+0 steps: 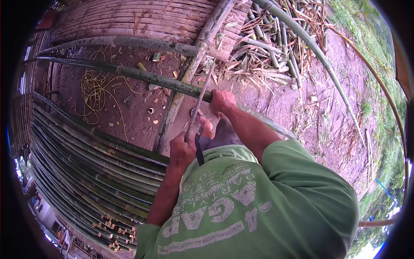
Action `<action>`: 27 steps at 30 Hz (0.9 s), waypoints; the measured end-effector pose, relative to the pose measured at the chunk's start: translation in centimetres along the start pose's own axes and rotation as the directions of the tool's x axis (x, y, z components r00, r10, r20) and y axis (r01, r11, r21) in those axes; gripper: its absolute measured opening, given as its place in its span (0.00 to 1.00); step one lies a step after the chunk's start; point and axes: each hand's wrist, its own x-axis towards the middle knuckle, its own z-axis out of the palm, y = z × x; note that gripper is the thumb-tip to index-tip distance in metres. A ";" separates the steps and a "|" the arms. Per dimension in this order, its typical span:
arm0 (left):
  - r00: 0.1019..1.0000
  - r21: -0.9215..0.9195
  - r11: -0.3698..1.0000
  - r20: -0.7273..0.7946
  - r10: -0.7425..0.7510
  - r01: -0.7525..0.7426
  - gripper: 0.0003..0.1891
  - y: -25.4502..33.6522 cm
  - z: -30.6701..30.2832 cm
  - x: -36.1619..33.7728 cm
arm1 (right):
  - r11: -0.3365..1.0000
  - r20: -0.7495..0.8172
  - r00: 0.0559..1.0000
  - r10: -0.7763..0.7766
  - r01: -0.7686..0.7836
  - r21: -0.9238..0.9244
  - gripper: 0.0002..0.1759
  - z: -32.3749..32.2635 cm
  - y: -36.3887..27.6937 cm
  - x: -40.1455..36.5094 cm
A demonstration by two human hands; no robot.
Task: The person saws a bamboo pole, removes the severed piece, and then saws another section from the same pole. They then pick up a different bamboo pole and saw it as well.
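Note:
A long green bamboo pole (159,81) runs from the upper left towards the right, across a slanting wooden post (174,108). My right hand (222,102) is wrapped round this pole in front of my body. Lower and to the left, my left hand (183,146) is closed round the lower end of a thin brown stick (200,97). The stick slants up across the pole, just left of my right hand. Whether its edge touches the pole I cannot tell.
Many bamboo poles (99,159) lie stacked at lower left. A tangled yellow cord (92,93) is on the dirt ground. Cut bamboo pieces (276,47) are heaped at top right, beside a slatted platform (142,19). A curved pole (317,49) arches at right.

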 end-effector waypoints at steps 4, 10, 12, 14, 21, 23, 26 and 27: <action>0.993 0.020 0.993 0.034 -0.114 0.114 0.14 1.7 -1.0 -1.9 | 1.000 0.003 1.000 -0.027 0.027 -0.010 0.17 0.8 0.4 0.3; 0.970 0.071 0.975 0.103 -0.219 0.212 0.14 2.8 -2.4 -3.0 | 0.999 -0.024 0.998 -0.050 0.050 0.013 0.17 0.6 0.6 0.2; 0.999 0.113 0.993 0.042 -0.034 0.029 0.14 2.1 2.0 3.9 | 0.997 0.010 0.999 -0.049 0.048 0.058 0.17 0.6 0.7 0.2; 0.998 0.092 0.995 0.048 -0.038 0.033 0.15 2.7 2.3 5.6 | 0.998 0.024 0.999 -0.043 0.042 0.056 0.16 -0.7 0.8 -0.3; 0.967 0.088 0.968 0.073 -0.243 0.237 0.14 4.2 -3.8 -5.1 | 0.999 0.046 0.998 -0.035 0.034 0.041 0.17 -0.6 0.7 -0.2; 0.978 0.126 0.974 0.065 -0.200 0.190 0.14 4.1 -3.1 -3.4 | 0.997 0.030 0.998 -0.051 0.049 0.056 0.16 -1.0 1.1 0.3; 0.966 0.098 0.964 0.043 -0.254 0.249 0.15 3.7 -4.2 -2.5 | 0.996 0.022 0.998 -0.056 0.054 0.072 0.15 -0.5 1.1 0.0; 0.953 0.074 0.952 0.033 -0.300 0.297 0.15 3.6 -4.7 -2.6 | 0.996 0.006 0.998 -0.061 0.060 0.071 0.15 -0.6 0.8 -0.1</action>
